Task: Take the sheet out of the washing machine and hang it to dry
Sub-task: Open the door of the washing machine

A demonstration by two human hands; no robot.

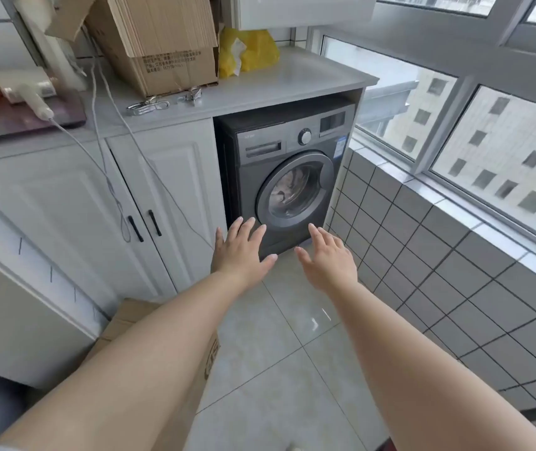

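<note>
Here we reach forward with both arms. Left first: metal clips lie near the surface's front edge, beside a cardboard box. Our left hand has its grip apart, fingers spread, holding nothing; our right hand likewise. Both hover short of the washing machine, tucked under the surface's right end. Its door looks closed, the sheet bunched behind the glass. We judge a wet sheet, pulled out carelessly, could drag on the floor.

Home laundry balcony: washing machine sitting under tabletop, white cabinets, tiled wall, windows overlooking buildings.
</note>
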